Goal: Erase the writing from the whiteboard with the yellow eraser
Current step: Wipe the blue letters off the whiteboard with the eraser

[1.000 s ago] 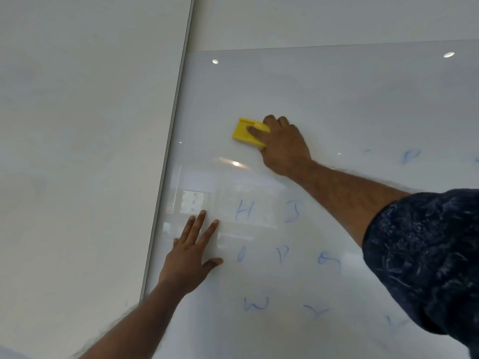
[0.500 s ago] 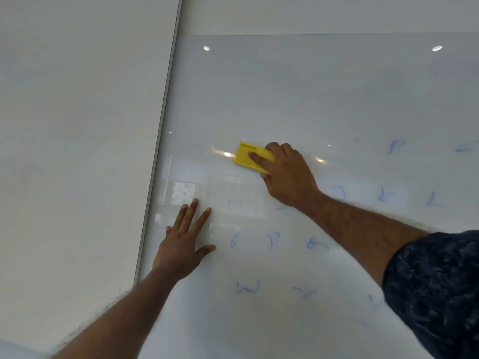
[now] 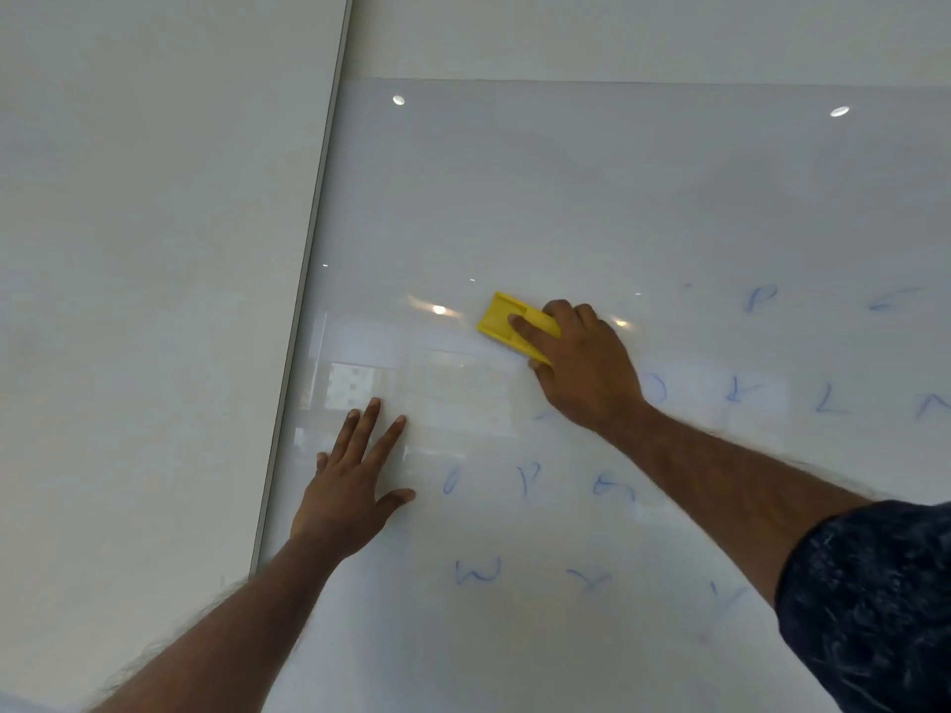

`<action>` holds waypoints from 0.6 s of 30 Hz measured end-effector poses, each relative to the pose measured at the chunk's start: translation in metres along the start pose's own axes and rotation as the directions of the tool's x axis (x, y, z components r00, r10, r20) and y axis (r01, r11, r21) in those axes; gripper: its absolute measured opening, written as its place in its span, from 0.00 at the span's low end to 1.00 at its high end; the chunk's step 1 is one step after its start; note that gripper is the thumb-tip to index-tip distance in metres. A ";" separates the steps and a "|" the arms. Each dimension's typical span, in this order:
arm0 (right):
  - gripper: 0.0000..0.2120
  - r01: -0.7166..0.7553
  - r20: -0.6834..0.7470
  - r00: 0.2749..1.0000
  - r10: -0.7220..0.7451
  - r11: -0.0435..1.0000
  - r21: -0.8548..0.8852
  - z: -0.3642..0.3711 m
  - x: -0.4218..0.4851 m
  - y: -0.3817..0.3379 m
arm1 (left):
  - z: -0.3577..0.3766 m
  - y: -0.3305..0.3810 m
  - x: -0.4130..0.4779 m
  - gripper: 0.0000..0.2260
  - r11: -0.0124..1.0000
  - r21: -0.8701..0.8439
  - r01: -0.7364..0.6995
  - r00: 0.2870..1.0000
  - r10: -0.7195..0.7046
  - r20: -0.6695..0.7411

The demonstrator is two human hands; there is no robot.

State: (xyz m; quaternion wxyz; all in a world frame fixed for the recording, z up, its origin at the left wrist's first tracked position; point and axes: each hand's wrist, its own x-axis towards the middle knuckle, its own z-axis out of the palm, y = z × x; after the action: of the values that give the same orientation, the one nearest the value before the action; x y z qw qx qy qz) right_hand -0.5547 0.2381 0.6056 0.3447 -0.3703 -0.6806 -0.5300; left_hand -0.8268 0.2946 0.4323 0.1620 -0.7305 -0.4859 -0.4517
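Note:
A glossy whiteboard [image 3: 566, 198] fills most of the view. Faint blue letters [image 3: 525, 478] are scattered over its middle and lower part, with more to the right. My right hand [image 3: 581, 367] presses a yellow eraser [image 3: 502, 321] flat against the board, its index finger lying along the eraser's top. Lower left, my left hand [image 3: 355, 486] rests flat on the board with fingers spread, holding nothing. The patch between the two hands shows only smudged traces.
The board's metal left edge [image 3: 309, 280] runs diagonally down the frame, with plain white wall [image 3: 144, 249] to its left. Ceiling-light reflections [image 3: 439, 309] glare on the board near the eraser. A dark patterned sleeve [image 3: 869, 604] covers my right upper arm.
My right hand has swept the eraser down the board over the row with H and J, and those letters are now wiped to faint smudges. The left hand stays flat on the board.

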 end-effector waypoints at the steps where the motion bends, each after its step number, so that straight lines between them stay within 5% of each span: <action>1: 0.28 -0.019 0.004 1.000 0.019 1.000 0.012 0.003 -0.008 -0.009 | 0.001 0.000 0.000 0.39 1.000 0.000 0.002 1.000 -0.002 0.004; 8: 0.27 0.387 0.171 0.904 -0.391 0.920 0.059 0.027 -0.092 -0.046 | 0.004 -0.004 0.001 0.40 1.000 -0.020 -0.008 1.000 0.008 -0.014; 14: 0.28 -0.070 -0.009 0.998 0.069 0.997 -0.019 -0.006 -0.048 0.005 | 0.001 -0.001 0.000 0.40 1.000 -0.009 0.005 1.000 -0.005 0.004; 18: 0.29 -0.067 -0.013 0.998 0.068 0.996 0.065 0.015 -0.077 -0.037 | 0.003 -0.001 -0.001 0.39 1.000 -0.015 0.003 1.000 -0.003 -0.004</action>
State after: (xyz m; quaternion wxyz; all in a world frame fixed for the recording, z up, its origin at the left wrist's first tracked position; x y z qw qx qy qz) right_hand -0.5505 0.2358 0.5193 0.3792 -0.3778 -0.6818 -0.4986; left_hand -0.8262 0.2968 0.4294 0.1569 -0.7300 -0.4832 -0.4571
